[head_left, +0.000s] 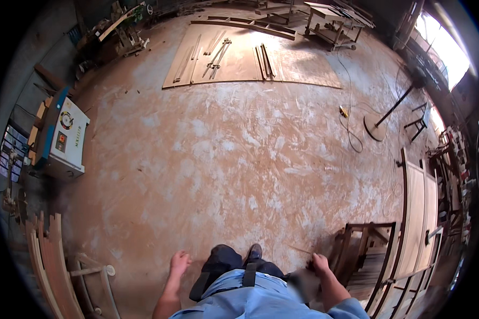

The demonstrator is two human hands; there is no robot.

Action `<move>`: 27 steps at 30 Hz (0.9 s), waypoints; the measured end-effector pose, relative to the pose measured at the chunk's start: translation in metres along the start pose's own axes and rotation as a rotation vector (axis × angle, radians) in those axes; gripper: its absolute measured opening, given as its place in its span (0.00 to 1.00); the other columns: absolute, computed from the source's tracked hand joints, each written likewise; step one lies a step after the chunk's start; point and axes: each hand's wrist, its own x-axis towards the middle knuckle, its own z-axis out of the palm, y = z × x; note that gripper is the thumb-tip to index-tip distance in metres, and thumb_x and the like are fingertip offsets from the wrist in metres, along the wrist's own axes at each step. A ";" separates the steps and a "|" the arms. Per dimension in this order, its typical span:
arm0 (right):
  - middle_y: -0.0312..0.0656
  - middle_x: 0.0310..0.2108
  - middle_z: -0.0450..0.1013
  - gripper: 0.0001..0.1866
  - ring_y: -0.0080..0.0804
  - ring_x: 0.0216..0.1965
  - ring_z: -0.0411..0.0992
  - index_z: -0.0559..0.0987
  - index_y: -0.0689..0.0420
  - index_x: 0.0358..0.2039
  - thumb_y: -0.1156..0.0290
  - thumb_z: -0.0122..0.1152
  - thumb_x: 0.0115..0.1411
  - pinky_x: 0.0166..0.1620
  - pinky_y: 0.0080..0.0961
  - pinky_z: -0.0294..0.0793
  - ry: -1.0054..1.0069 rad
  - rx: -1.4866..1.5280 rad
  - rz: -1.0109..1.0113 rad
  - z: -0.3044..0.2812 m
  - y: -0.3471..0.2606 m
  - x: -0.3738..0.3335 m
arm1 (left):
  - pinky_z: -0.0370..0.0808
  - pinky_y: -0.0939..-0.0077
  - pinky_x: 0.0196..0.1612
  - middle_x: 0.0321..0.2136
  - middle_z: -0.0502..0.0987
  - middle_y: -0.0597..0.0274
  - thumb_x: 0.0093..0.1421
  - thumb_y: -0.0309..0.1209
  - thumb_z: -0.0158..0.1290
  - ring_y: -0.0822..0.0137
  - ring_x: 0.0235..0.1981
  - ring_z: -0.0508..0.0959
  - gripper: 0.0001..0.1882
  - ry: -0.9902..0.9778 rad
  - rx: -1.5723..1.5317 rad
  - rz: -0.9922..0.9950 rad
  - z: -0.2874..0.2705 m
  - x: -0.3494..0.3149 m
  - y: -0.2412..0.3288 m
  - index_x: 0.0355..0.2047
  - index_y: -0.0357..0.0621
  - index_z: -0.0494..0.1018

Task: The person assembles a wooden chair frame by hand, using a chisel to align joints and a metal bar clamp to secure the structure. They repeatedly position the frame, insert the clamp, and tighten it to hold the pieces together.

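Left hand (181, 261) loosely curled, whether anything's held can't be told; in the right hand (319, 262) a thin stick (300, 249) seems gripped, best kept clear of the legs (223, 259).

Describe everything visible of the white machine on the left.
The machine is a boxy, off-white cabinet, apparently painted metal, with a blue band along its top edge. The side facing the room carries a round yellow-and-black mark, a small dark panel with a red control, and lettering. It stands on the floor; the lens makes it lean. Wooden pieces sit at its far side, contact unclear. Whether it is running can't be told.
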 end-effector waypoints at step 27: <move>0.51 0.32 0.74 0.20 0.41 0.24 0.75 0.69 0.61 0.45 0.58 0.49 0.62 0.27 0.38 0.78 0.006 -0.184 0.154 0.497 -0.600 0.310 | 0.70 0.78 0.19 0.23 0.75 0.58 0.58 0.28 0.48 0.73 0.19 0.74 0.20 -0.062 0.127 0.047 -0.021 0.684 0.655 0.50 0.34 0.68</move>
